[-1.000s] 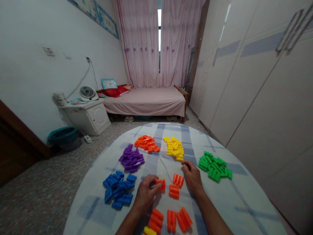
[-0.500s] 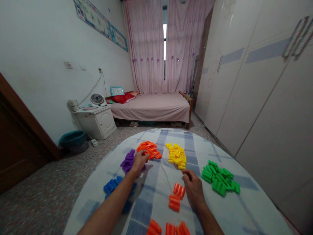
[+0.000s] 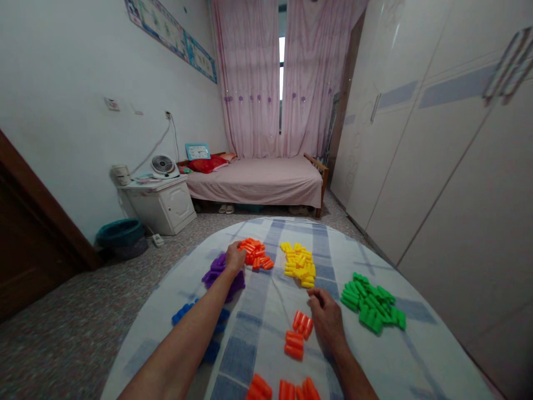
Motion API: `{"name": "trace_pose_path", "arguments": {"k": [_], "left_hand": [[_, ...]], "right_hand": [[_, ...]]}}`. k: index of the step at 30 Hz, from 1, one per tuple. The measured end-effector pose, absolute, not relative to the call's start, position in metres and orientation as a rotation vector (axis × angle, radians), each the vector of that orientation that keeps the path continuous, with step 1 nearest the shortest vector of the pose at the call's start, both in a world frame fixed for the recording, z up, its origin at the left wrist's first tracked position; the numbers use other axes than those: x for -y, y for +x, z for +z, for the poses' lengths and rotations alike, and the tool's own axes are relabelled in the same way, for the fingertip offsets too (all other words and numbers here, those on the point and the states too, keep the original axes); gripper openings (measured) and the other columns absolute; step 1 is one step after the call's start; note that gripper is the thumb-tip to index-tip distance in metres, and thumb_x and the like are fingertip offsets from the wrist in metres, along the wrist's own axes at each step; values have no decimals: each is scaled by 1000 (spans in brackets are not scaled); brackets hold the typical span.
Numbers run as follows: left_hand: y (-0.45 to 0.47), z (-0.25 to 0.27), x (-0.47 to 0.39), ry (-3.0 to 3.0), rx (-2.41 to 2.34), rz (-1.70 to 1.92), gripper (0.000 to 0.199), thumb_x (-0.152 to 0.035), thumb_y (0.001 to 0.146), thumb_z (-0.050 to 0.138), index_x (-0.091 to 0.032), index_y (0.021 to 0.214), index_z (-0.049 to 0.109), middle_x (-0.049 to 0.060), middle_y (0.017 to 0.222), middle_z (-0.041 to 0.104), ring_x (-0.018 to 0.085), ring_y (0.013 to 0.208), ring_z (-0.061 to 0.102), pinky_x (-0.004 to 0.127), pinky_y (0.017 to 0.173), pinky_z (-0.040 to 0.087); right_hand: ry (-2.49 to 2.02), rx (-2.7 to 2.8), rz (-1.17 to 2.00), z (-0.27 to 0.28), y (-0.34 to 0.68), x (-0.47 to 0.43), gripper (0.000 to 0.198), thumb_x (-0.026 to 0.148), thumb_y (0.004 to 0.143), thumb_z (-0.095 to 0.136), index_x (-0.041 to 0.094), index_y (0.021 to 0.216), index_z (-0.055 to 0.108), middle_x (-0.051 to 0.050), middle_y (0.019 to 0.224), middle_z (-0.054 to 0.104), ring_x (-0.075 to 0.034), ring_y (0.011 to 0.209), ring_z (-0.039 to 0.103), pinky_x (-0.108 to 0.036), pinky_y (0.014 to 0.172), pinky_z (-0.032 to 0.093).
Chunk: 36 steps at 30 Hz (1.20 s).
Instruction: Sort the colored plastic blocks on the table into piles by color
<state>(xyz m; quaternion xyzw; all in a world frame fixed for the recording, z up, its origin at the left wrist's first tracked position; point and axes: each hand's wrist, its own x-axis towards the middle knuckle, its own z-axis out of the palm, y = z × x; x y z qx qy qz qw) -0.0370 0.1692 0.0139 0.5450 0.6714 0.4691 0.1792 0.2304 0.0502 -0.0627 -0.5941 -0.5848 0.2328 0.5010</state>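
Orange pieces (image 3: pixel 255 256) lie heaped at the fingertips (image 3: pixel 241 248) of the left hand (image 3: pixel 235 258).

On your desk (image 3: pixel 416 369), L side: near pile (image 3: pixel 212 352), mid pile (image 3: pixel 211 272), far pile (image 3: pixel 256 256) run back diagonally; L hand (image 3: pixel 236 259) at far pile's L edge. Centre pile (image 3: pixel 300 266) R of that, R hand (image 3: pixel 327 314) just before it, R pile (image 3: pixel 370 304) beyond R hand, blocks (image 3: pixel 294 345) nearer you. Behind desk: bed (image 3: pixel 258 180), nightstand (image 3: pixel 164 205) to its L, wardrobe (image 3: pixel 416 183) R.

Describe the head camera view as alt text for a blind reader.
A person's left hand is at a pile of orange pieces on a table, right hand near yellow pieces. Purple pieces, blue pieces and green pieces lie nearby; a bed stands beyond.
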Motion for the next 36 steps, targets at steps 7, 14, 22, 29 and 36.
{"name": "trace_pose_path", "arguments": {"k": [7, 14, 22, 29, 36], "left_hand": [[-9, 7, -101, 1792, -1627, 1040, 27, -19, 71, 57, -17, 98, 65, 6, 102, 65, 17, 85, 63, 28, 76, 50], [37, -10, -12, 2063, -1291, 619, 33, -32, 72, 63, -20, 102, 61, 4, 101, 57, 14, 81, 57, 24, 69, 45], [56, -15, 7, 2386, -1433, 269, 30, -36, 67, 67, -23, 91, 56, 3, 98, 55, 18, 88, 53, 27, 73, 41], [47, -15, 5, 2276, -1452, 385, 23, -31, 66, 64, -21, 85, 55, 0, 86, 56, 14, 75, 51, 24, 64, 37], [7, -9, -41, 2146, -1691, 721, 23, -37, 74, 59, -19, 88, 57, 1, 86, 55, 15, 77, 53, 25, 68, 39]], "right_hand": [[-1437, 1421, 517, -58, 227, -49, 24, 26, 76, 43, 18, 84, 64, -5, 85, 67, -18, 78, 60, -28, 73, 44], [-1418, 1429, 513, -55, 227, -46, 25, 25, 76, 42, 18, 84, 64, -4, 83, 66, -17, 76, 59, -28, 72, 44], [-1435, 1426, 526, -55, 227, -47, 27, 26, 74, 42, 17, 86, 65, -6, 86, 67, -18, 78, 58, -29, 74, 44], [-1447, 1437, 527, -53, 227, -46, 27, 26, 75, 42, 17, 86, 64, -6, 88, 67, -18, 80, 59, -29, 75, 43], [-1450, 1432, 530, -52, 226, -45, 27, 27, 75, 42, 17, 86, 65, -5, 87, 67, -18, 79, 60, -29, 74, 44]]}}
